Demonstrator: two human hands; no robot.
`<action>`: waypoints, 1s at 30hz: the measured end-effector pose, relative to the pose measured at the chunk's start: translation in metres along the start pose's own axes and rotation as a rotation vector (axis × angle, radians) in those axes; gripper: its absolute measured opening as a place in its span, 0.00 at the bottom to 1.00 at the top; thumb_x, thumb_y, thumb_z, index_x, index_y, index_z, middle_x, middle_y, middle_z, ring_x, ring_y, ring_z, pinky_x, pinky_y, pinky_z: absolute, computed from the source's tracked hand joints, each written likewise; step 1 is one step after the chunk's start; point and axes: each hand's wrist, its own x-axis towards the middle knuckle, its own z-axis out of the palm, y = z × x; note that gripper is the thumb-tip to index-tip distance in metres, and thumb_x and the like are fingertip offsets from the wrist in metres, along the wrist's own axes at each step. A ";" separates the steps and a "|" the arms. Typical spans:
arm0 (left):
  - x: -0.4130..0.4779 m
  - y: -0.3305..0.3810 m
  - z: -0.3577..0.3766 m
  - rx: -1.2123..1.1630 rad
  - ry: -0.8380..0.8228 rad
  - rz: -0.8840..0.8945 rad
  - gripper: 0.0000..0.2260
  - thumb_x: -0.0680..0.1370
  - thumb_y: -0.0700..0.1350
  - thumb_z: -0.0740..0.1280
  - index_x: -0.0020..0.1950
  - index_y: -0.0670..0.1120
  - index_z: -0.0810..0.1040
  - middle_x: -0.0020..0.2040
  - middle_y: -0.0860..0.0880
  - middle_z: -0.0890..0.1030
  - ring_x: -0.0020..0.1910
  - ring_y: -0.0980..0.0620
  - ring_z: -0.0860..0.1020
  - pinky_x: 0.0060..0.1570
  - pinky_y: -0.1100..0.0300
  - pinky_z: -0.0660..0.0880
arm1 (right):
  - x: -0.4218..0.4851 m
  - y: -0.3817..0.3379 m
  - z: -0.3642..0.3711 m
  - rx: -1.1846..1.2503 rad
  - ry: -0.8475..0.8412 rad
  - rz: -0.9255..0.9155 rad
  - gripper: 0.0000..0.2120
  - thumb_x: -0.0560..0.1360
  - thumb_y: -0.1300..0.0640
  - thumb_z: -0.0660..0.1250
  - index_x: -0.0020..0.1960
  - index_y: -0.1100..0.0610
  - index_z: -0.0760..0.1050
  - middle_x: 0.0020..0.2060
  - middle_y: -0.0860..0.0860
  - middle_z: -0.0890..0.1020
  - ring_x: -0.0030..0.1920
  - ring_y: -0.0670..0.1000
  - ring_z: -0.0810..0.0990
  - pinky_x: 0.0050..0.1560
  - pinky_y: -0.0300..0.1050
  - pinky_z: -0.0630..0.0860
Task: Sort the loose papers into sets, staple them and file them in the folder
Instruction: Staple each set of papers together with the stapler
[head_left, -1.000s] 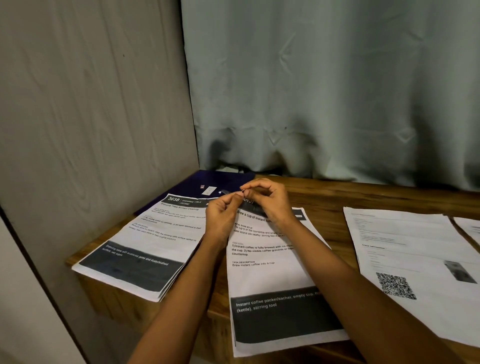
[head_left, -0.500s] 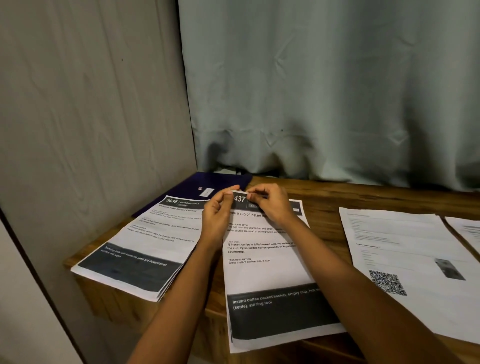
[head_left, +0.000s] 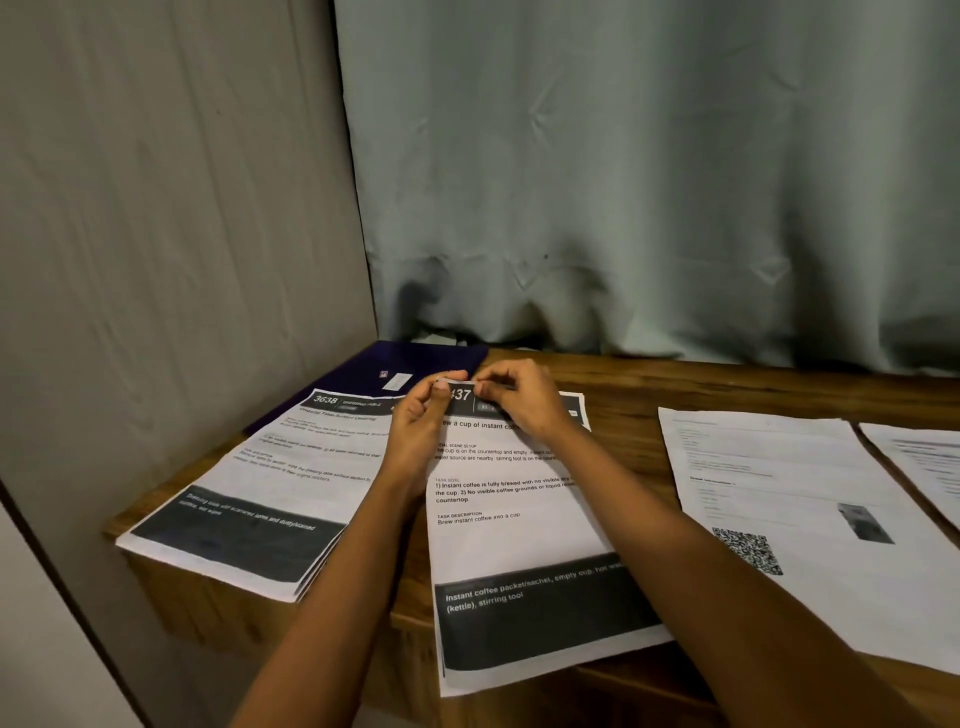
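**White printed paper set headed "437": top-left corner pinched by both hands**

The 437 set lies flat on the brown wooden worktop, centre-front. Its black btm band hangs over the front edge. Text readable: "Brew instant coffee into a cup".

Left hand sits over the set's upper-left part, thumb & forefinger closed on the corner at the top edge. Right hand is just beside it, to the right, fingertips curled onto the same top edge, over the black header strip. The two hands' fingertips nearly meet. Can't tell if anything small is held btwn them besides the paper. Both forearms cross the sheet's sides.

To the left, touching or nearly so, is a second white printed paper set headed "3638", several sheets thick, angled, w/ its near corner past the worktop edge. Its top edge overlaps a dark blue flat folder in the back-left corner, closed, w/ a small white label.

To the right, apart from the 437 set, is a white sheet w/ QR code; beyond it is another white printed sheet, cut by the frame.

Behind is a grey-green curtain.
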 end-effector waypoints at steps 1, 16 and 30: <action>0.001 0.000 0.000 -0.011 0.009 -0.012 0.11 0.81 0.47 0.60 0.59 0.45 0.78 0.53 0.41 0.82 0.50 0.43 0.81 0.49 0.50 0.80 | 0.000 0.001 -0.001 -0.005 -0.007 -0.004 0.03 0.74 0.59 0.70 0.46 0.55 0.82 0.41 0.50 0.83 0.42 0.46 0.81 0.41 0.35 0.74; 0.013 0.001 -0.010 -0.289 0.130 -0.228 0.08 0.82 0.45 0.58 0.56 0.48 0.76 0.51 0.52 0.83 0.45 0.53 0.83 0.37 0.58 0.80 | -0.001 0.052 -0.064 -0.180 0.072 0.194 0.06 0.75 0.60 0.70 0.47 0.61 0.83 0.43 0.51 0.84 0.44 0.46 0.79 0.43 0.33 0.68; 0.009 -0.003 -0.015 -0.236 0.258 -0.382 0.03 0.79 0.41 0.65 0.52 0.45 0.76 0.53 0.43 0.83 0.49 0.45 0.81 0.47 0.50 0.80 | -0.009 0.061 -0.047 -0.096 0.130 0.458 0.08 0.73 0.58 0.72 0.49 0.61 0.84 0.49 0.55 0.84 0.50 0.51 0.80 0.50 0.38 0.70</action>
